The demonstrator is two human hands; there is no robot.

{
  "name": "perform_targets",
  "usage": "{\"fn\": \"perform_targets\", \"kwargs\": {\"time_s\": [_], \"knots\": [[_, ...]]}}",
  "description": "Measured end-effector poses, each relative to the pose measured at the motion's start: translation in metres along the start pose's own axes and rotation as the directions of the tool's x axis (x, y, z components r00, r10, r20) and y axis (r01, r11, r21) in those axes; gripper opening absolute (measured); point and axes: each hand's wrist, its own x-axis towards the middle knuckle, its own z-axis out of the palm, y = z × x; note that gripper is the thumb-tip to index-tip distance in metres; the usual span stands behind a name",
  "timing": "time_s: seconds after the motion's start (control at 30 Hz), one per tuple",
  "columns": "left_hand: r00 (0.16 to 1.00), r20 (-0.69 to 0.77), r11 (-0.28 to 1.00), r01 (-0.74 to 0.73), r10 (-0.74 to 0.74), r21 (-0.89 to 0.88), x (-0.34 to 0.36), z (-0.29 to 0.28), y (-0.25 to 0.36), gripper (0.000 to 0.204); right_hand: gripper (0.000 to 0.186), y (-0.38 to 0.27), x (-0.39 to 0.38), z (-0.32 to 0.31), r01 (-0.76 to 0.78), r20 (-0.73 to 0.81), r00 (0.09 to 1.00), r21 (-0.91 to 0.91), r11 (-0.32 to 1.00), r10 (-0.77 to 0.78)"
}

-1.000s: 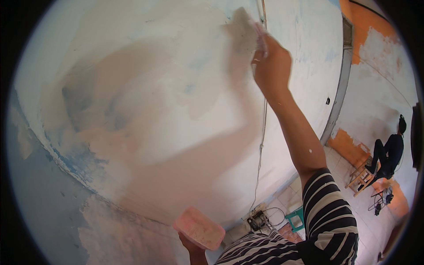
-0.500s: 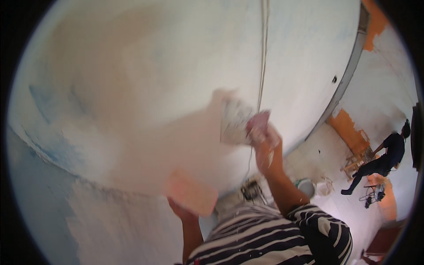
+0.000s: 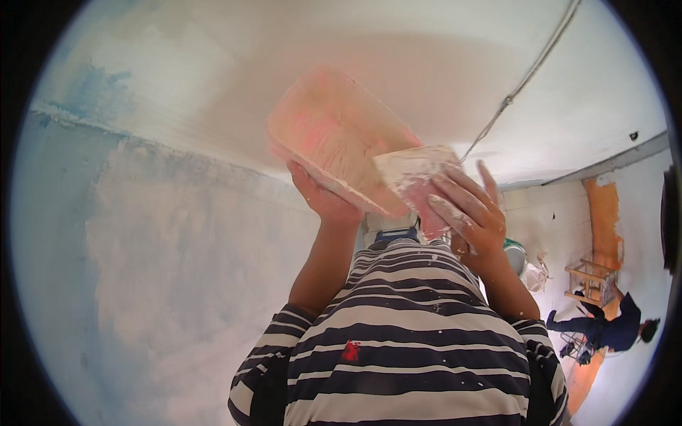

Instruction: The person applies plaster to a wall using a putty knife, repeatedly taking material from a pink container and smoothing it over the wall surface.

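My left hand [image 3: 323, 195] grips the lower side of a pink plastic pan [image 3: 334, 113] smeared with pale putty. The pan is tilted up in front of my chest. In my right hand [image 3: 479, 216] is a wide putty scraper [image 3: 415, 167] with a pinkish handle and a putty-coated blade. Its blade lies against or just over the pan's near right end; I cannot tell how firmly they touch. White putty speckles the fingers of my right hand, which lie stretched along the scraper.
Before me is a whitish wall [image 3: 455, 78] with a hanging cable [image 3: 533, 71]. A blue, patchily coated wall [image 3: 170, 270] adjoins it at left. At right are a bucket [image 3: 515, 257], a wooden stool [image 3: 590, 280] and another person in dark clothes [image 3: 611, 330].
The scraper has come away from the wall, down to the pan. My left hand has raised the pan in front of me. The view has tilted and turned.
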Motion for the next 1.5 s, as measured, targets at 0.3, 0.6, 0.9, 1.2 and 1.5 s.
{"fn": "perform_targets", "kwargs": {"time_s": [0.3, 0.6, 0.9, 1.2, 1.5], "knots": [[0.905, 0.254, 0.892, -0.398, 0.342, 0.216, 0.004, -0.032, 0.016, 0.066, 0.021, 0.02, -0.006, 0.02, -0.038, -0.318, 0.948, -0.043, 0.998, 0.022], [0.817, 0.204, 0.779, -0.576, 0.54, 0.247, 0.008, -0.041, 0.038, 0.062, 0.024, 0.061, -0.041, 0.059, -0.125, -0.114, 0.982, 0.203, 0.971, 0.15], [0.806, 0.262, 0.749, -0.59, 0.53, 0.301, 0.003, -0.043, 0.022, 0.063, 0.033, 0.019, -0.003, 0.046, 0.09, -0.093, 0.994, 0.409, 0.908, -0.057], [0.824, 0.265, 0.792, -0.56, 0.501, 0.244, 0.004, -0.052, 0.023, 0.065, 0.024, 0.036, 0.008, 0.056, 0.003, -0.299, 0.95, 0.304, 0.953, 0.092], [0.907, 0.227, 0.928, -0.371, 0.355, 0.028, 0.009, -0.078, 0.035, 0.066, 0.017, 0.068, -0.015, 0.061, -0.355, -0.163, 0.907, 0.196, 0.914, 0.387]]}}
